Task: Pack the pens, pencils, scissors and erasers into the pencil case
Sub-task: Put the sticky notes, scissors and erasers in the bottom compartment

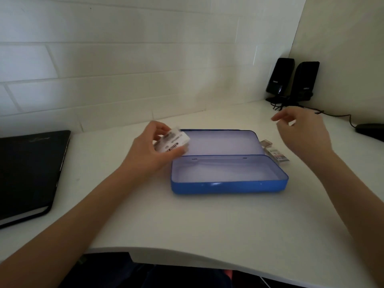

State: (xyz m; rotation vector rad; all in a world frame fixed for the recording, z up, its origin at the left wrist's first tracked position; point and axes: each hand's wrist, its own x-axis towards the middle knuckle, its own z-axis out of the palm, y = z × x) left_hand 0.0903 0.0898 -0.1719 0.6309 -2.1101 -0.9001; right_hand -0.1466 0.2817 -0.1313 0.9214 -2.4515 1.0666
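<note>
Case (228,185): one, open, empty, on tabletop (166,221).
Left hand (153,150): fingers pinch one eraser (173,141) beside case's left end.
Right hand (305,132): fingers loosely spread, hold nothing, above two wrapped erasers (274,152).

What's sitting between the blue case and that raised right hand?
In the head view, a couple of small wrapped erasers lie on the desk beside the pencil case, below the empty right hand.

Home desk: white desk (187,225), laptop (31,169), speakers (293,80).
</note>
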